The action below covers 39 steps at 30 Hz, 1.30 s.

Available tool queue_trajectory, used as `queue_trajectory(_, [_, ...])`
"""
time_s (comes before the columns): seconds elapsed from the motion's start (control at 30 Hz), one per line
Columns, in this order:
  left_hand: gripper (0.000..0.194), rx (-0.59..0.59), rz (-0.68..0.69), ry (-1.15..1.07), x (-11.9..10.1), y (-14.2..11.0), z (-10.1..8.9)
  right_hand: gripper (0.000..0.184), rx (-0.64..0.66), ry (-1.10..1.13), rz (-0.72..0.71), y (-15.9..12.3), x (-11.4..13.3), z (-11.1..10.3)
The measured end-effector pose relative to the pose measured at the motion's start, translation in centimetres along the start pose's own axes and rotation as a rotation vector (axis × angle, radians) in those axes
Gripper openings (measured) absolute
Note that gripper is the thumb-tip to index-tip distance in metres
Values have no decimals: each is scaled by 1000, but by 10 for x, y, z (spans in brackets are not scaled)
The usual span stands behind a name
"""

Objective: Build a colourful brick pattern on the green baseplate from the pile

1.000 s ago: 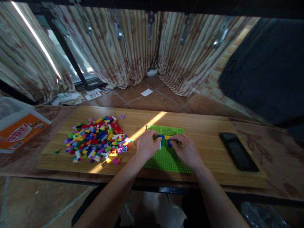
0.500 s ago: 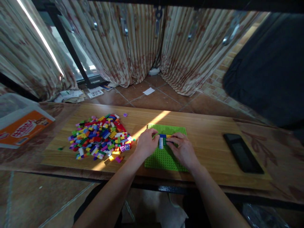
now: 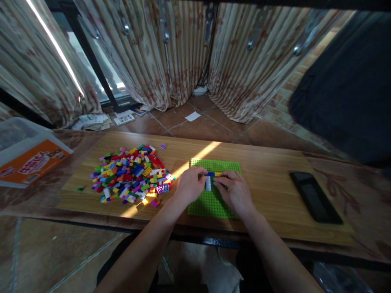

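Note:
A green studded baseplate (image 3: 201, 209) lies on the wooden board, with a few toy bricks near its middle. Among them are a blue brick (image 3: 210, 174), a yellow brick (image 3: 218, 174) and a whitish brick (image 3: 208, 184). My left hand (image 3: 192, 185) comes in from the left, thumb and fingers drawn together at the blue brick's end. What those fingertips pinch, if anything, is hidden. From the right, my right hand (image 3: 234, 190) has its thumb and fingers closed around a small dark green brick (image 3: 213, 183) beside the whitish one, partly covered.
To the left, a heap of mixed coloured bricks (image 3: 131, 175) is spread over the wooden board (image 3: 265, 175). A clear plastic box with an orange label (image 3: 33, 165) stands at the far left. On the right lies a black phone (image 3: 316, 197). Striped curtains hang behind.
The view has shifted slightly. Both hands stay at the bricks on the baseplate, and the right fingertips have moved a little over the dark green brick.

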<state>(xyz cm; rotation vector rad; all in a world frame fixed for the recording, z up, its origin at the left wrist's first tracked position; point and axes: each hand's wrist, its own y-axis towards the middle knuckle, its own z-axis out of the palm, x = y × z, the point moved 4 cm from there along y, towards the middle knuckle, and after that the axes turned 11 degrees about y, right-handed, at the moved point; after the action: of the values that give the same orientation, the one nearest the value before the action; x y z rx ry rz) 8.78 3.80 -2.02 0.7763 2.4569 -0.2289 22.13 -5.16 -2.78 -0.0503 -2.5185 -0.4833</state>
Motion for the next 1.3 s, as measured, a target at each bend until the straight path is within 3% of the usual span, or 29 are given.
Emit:
queue_trajectory(0.2, [22,-56,135,111,-9,-11,6,21,3,-3,25,0,-3,4])
queue_trajectory(0.77, [28,28,127,319,-24,-19,11,25,31,-59,37,2,6,5])
queue_trajectory(1.1, [27,-57,130,152,-16,-21,10,21,-86,147,42,-3,-3,4])
queue_trajectory(1.3, [23,-147,104,-26,-7,-15,-5,26,-313,251,123,2,2,-20])
